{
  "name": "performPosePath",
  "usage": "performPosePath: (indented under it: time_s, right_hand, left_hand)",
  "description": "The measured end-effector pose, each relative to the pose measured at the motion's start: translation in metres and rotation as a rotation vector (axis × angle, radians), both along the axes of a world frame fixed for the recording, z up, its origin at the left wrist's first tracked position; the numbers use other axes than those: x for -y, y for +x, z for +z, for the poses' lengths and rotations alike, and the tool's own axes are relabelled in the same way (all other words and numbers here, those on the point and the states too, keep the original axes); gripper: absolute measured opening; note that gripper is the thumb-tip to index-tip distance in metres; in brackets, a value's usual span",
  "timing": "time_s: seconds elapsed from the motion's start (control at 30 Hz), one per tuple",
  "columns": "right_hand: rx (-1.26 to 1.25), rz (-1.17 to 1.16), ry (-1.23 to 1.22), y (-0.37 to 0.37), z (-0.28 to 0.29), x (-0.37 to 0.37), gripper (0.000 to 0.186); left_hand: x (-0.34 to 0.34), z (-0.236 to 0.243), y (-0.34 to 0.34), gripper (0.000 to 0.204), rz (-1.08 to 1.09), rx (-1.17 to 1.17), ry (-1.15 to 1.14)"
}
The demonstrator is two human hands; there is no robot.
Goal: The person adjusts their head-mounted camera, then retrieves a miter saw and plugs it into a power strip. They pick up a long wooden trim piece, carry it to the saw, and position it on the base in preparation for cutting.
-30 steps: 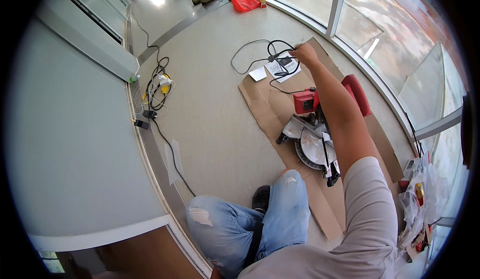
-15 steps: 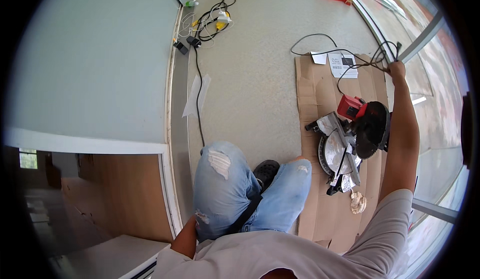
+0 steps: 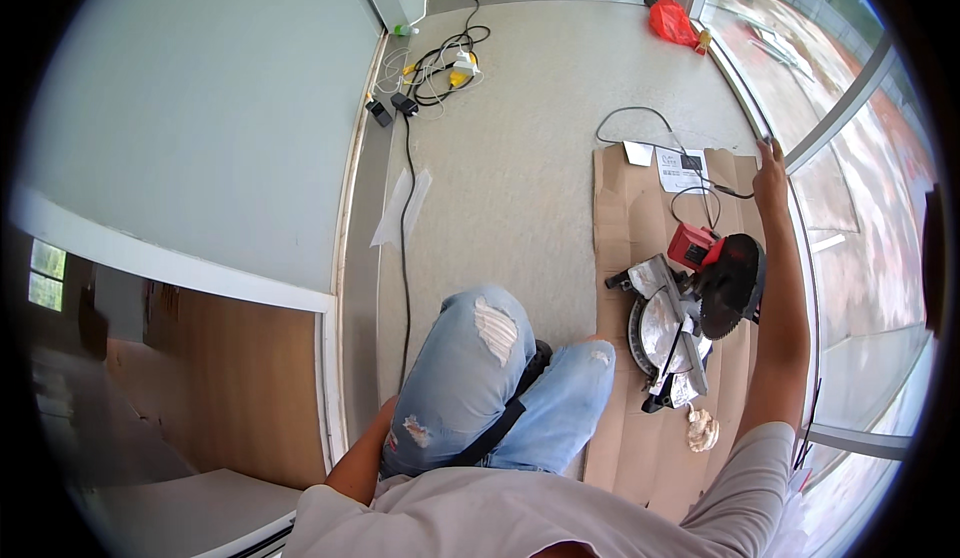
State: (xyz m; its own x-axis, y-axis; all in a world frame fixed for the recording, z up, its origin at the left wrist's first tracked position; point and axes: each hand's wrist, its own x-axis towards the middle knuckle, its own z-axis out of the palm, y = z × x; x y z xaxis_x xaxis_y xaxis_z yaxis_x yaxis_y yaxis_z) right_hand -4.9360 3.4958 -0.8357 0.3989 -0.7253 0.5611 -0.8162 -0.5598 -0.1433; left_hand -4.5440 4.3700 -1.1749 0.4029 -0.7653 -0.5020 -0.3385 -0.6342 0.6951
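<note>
Cardboard sheet (image 3: 640, 228), one mitre saw (image 3: 690, 308), right hand (image 3: 770, 173) beyond.

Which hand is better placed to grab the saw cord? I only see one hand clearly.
Right. The right hand is stretched out beside the cord on the cardboard; the left arm is tucked behind the knee, hand hidden.

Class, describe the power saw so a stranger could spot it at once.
Find the long sheet of cardboard on the floor beside the glass wall. Halfway along it sits the saw, next to the person's outstretched right arm. Its round metal base, dark blade guard and red motor set it apart from the flat papers nearby.
</note>
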Motion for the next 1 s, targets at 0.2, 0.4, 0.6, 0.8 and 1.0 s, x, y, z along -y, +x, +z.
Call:
performPosePath:
  time_s: [0.2, 0.4, 0.6, 0.8, 1.0]
  right_hand:
    - [0.655, 0.038, 0.511, 0.033, -0.004, -0.113, 0.055]
    - [0.892, 0.19, 1.076, 0.056, -0.144, -0.244, 0.037]
    - [1.005, -0.151, 1.284, 0.053, -0.213, -0.317, 0.032]
    - [0.737, -0.27, 1.175, 0.1, -0.17, -0.245, 0.033]
    - [0.69, -0.269, 1.001, 0.164, -0.135, -0.17, 0.024]
  left_hand:
    - [0.059, 0.028, 0.009, 0.036, -0.007, -0.057, 0.162]
    - [0.029, -0.009, 0.031, 0.036, 0.007, -0.072, 0.08]
    - [0.147, 0.062, 0.125, 0.031, -0.028, 0.024, 0.196]
    - [0.288, -0.018, 0.288, 0.024, -0.02, 0.436, 0.127]
    - [0.547, -0.055, 0.421, 0.02, -0.15, 0.537, -0.053]
